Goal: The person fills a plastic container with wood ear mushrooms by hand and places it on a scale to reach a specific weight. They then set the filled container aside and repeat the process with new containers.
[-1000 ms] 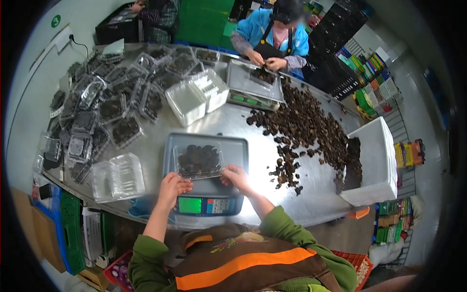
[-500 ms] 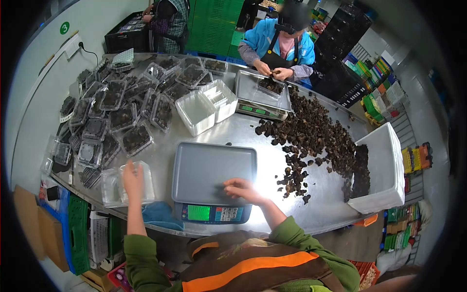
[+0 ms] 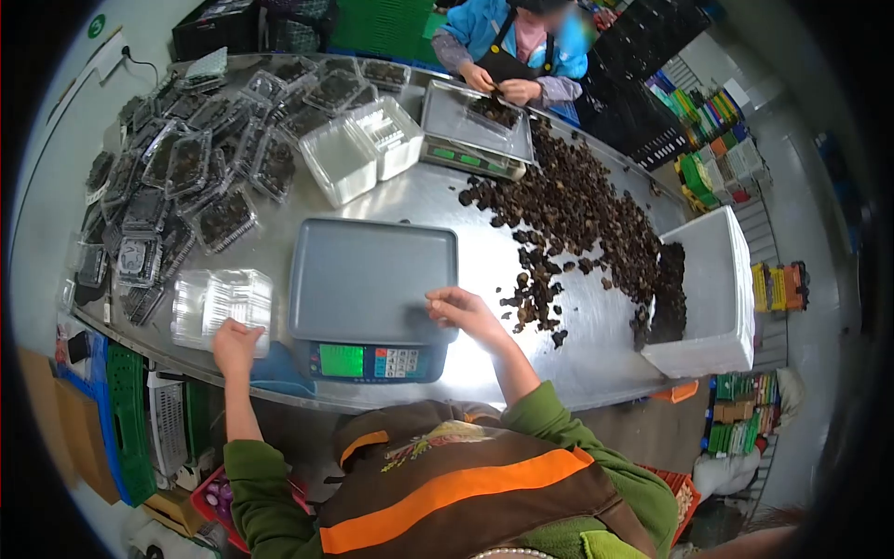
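Note:
My left hand [image 3: 237, 345] is closed on the near edge of the clear plastic containers [image 3: 216, 300], which lie nested on the steel table. Beside them stands a digital scale with a bare grey tray [image 3: 372, 275] and a lit green display [image 3: 341, 360]. My right hand [image 3: 462, 313] hovers at the tray's right edge, its fingers loosely bent and apart, with nothing visible in them. Dark, crinkled pieces that look like wood ear mushrooms [image 3: 582, 219] are spread to the right, spilling from a white foam box [image 3: 712, 279].
Filled clear packs [image 3: 223, 219] are heaped at the left. White tubs [image 3: 340, 163] stand behind my scale. Across the table [image 3: 410, 196], a co-worker in a blue jacket [image 3: 475, 33] handles dark pieces over a second scale [image 3: 475, 154]. A blue cloth [image 3: 282, 374] lies at the near edge.
My left hand has come down from above the clear containers to their near edge and closed there. My right hand stays by the tray's right edge. The whole view has shifted.

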### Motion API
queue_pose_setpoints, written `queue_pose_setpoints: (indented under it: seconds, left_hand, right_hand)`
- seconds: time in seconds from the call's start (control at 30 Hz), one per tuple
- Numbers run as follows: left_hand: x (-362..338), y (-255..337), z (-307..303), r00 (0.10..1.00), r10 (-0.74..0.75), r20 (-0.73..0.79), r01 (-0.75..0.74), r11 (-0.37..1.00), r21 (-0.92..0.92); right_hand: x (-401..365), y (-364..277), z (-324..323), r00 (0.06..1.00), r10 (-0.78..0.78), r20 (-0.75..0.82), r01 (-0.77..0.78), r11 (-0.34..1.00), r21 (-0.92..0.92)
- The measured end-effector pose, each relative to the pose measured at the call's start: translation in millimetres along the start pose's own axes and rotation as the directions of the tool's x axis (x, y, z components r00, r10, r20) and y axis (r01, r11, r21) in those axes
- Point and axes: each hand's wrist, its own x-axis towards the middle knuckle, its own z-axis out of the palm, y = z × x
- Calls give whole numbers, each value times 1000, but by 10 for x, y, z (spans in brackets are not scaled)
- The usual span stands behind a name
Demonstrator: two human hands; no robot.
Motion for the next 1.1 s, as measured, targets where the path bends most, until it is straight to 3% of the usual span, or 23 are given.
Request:
queue_pose_setpoints:
  seconds: [0.07,0.17,0.2,0.27,0.47,0.5,0.53,0.57,0.6,0.67,0.73,0.87,0.93,1.0,1.07,1.1]
  left_hand:
    - [39,77,-203,1000,24,-9,-25,989,-148]
    - [196,-50,-312,998,54,-34,-60,979,-197]
    - [282,-148,-304,1000,7,5,-5,942,-335]
    - [294,-86,-400,995,-57,83,86,906,-414]
    - [318,-315,7,967,-25,252,135,893,-430]
    - [448,-595,207,978,-13,206,108,882,-458]
    - [400,-457,217,979,-3,204,97,886,-453]
    - [303,-327,275,984,153,-95,-165,977,-136]
    - [174,-155,313,870,383,-312,-313,916,252]
    - [125,140,239,858,349,-376,-292,935,201]
    - [104,209,170,914,261,-310,-179,947,268]
    - [264,139,-59,952,207,-223,-140,949,283]
    - [324,154,-216,929,152,-339,-143,988,50]
    - [218,279,-297,908,85,-409,-96,995,-8]
    - [6,610,-320,687,271,-675,-346,938,25]
    - [-46,708,-295,670,365,-646,-424,903,70]
  right_hand:
    - [-29,82,-36,1000,10,-16,-10,1000,13]
    - [-144,189,-91,1000,-11,-22,11,1000,-2]
    - [-179,240,-127,999,0,-33,0,1000,2]
    - [-231,347,-183,998,1,-67,1,1000,19]
    - [-380,400,-434,993,0,-115,-4,999,-35]
    - [-408,391,-480,993,-21,-119,14,998,-63]
    - [-421,407,-538,992,-27,-122,21,998,-53]
    - [-425,439,-598,988,-44,-145,40,999,-27]
    - [-438,463,-641,984,-56,-166,56,998,-3]
    - [-456,463,-675,983,-40,-181,42,999,7]
    - [-500,464,-671,984,-31,-176,28,999,-16]
    - [-527,508,-644,984,-30,-175,22,998,-52]
    - [-559,487,-618,983,-52,-175,46,998,-36]
    - [-570,528,-597,980,-46,-191,43,999,-19]
    - [-546,648,-603,982,-34,-188,30,999,-21]
    - [-504,736,-612,979,-28,-201,22,999,-32]
